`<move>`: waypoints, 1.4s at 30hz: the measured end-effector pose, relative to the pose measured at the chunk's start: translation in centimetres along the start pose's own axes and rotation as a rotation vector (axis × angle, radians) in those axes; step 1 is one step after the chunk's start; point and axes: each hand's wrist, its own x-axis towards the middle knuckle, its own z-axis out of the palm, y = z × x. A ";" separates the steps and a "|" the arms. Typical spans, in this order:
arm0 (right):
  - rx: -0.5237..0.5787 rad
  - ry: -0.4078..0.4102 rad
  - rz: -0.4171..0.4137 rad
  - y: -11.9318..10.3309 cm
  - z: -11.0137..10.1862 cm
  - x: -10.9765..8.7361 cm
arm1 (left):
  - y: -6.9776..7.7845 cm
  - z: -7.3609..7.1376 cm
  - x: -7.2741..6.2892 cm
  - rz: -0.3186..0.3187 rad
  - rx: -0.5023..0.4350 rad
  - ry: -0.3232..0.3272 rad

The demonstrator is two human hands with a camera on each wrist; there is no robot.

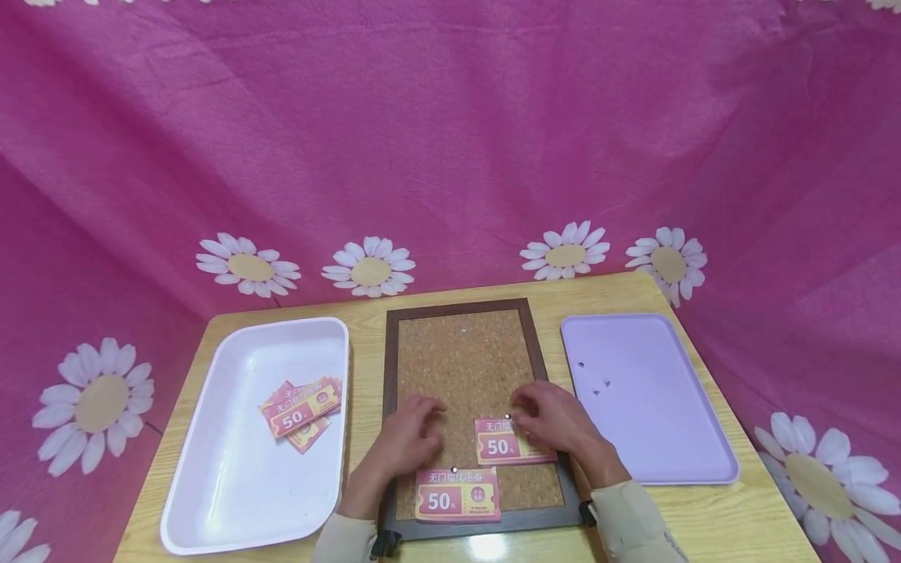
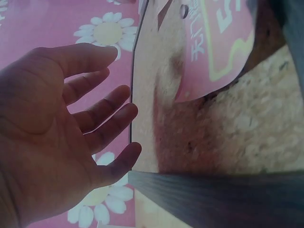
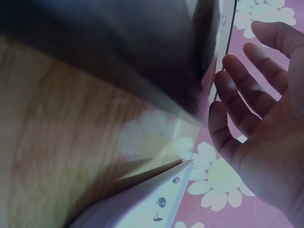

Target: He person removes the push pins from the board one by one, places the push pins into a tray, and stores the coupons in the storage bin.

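A framed corkboard (image 1: 457,367) lies on the table between my forearms. Two pink and yellow coupons marked 50 are on it: a lower coupon (image 1: 458,496) near the front edge and an upper coupon (image 1: 497,447) further right. Each has a small pushpin at its top edge, one pin (image 1: 454,470) below and another pin (image 1: 508,417) above. My left hand (image 1: 411,438) hovers over the board's left side, fingers loosely bent and holding nothing. Over the upper coupon's right part is my right hand (image 1: 556,418), covering some of its print; its relaxed fingers (image 3: 237,71) hold nothing in the right wrist view.
To the left, a white tray (image 1: 211,438) contains several loose coupons (image 1: 299,410). At the right stands a flat purple tray (image 1: 655,407) with a few dark pins (image 1: 597,392) near its left edge. A pink flowered cloth (image 1: 450,156) hangs behind the wooden table (image 1: 366,344).
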 end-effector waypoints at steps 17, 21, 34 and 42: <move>-0.055 -0.032 -0.004 -0.7 0.1 0.7 | 0.7 1.9 0.5 0.011 0.049 -0.056; -0.067 -0.039 -0.002 -0.8 0.3 0.8 | 0.9 2.4 0.5 -0.015 0.058 -0.064; -0.132 -0.065 0.020 -0.9 0.6 1.2 | 1.5 3.8 0.9 -0.030 0.071 -0.063; -0.149 -0.073 0.014 -1.1 0.6 1.3 | 1.8 4.0 1.1 -0.023 0.074 -0.067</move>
